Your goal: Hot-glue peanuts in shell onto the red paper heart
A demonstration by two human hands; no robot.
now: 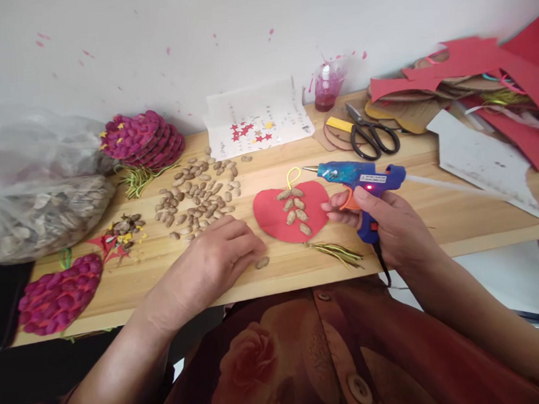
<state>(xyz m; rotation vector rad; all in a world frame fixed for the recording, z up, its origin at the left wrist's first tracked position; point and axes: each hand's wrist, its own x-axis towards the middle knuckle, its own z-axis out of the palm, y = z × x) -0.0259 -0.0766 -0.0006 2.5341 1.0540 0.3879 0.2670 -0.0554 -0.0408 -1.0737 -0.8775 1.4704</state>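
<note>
My right hand is wrapped round the handle of a blue glue gun, its red lamp lit and its nozzle pointing left over a red heart-shaped cutout. Several beige seeds sit in two rows on the cutout, which has a yellow loop at its top. My left hand rests on the wooden table left of the cutout, fingers curled down, with one loose seed by its fingertips. What lies under the fingers is hidden.
A pile of loose seeds lies behind my left hand. Purple seed-covered pieces sit at back left and front left. A plastic bag of shells is at far left. Scissors, a jar, paper and red sheets lie at right.
</note>
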